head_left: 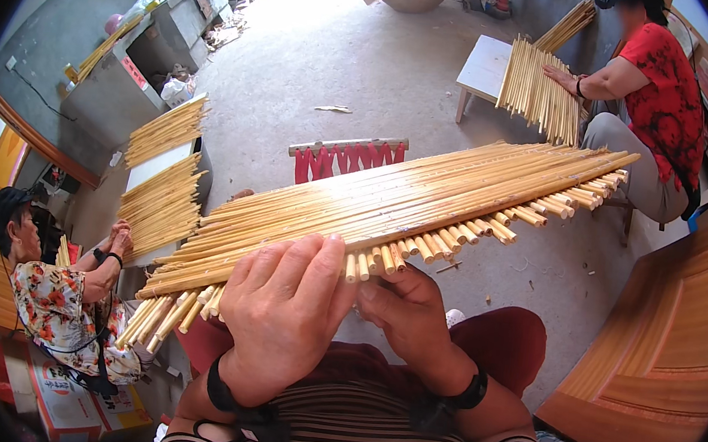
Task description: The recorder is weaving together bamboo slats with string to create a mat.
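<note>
A mat of pale yellow plant stalks (409, 188) lies across in front of me, over my lap. Its upper stalks run lengthwise from left to right; cut ends of a lower layer poke out along the near edge, crosswise to them. Over that edge, left of the middle, my left hand (284, 309) is closed with its fingers on top of the stalks. My right hand (413, 314) is just below the protruding ends, thumb and fingers drawn together in a pinch. Whatever lies between those fingers is hidden from view.
A wooden bar hung with red strips (348, 158) stands beyond the mat. At left, a person (69, 303) handles stalks (157, 205); at right, another in red (660, 98) touches a stalk mat (540, 90) by a white table (484, 66). A wooden panel (661, 340) stands right.
</note>
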Motion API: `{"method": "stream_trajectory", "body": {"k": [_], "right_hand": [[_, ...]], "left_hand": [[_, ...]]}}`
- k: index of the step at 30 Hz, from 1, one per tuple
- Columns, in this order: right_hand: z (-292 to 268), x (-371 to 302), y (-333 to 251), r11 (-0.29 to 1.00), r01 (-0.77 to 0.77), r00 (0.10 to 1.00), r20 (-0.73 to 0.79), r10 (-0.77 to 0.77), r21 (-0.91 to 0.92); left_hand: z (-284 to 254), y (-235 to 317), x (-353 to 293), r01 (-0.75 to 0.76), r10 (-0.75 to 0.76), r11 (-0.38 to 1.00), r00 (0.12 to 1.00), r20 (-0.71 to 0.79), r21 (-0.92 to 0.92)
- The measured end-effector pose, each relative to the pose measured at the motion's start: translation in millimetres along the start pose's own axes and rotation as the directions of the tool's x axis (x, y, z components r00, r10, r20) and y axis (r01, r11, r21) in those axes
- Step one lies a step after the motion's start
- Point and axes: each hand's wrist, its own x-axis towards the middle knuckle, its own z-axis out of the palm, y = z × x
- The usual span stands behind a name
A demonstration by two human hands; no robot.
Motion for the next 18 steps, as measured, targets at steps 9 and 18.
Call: {"method": "stream_trajectory", "body": {"k": [9, 18], "right_hand": [[3, -4, -4, 0.998, -0.047, 0.999, -0.013, 0.048, 0.052], [10, -4, -11, 0.992, -0.107, 0.992, -0.056, 0.111, 0.070]], "left_hand": [[1, 1, -3, -0.003, 0.003, 1.000, 1.000, 0.005, 0.001], [1, -1, -3, -0.010, 0.011, 1.000, 1.000, 0.013, -0.008]]}}
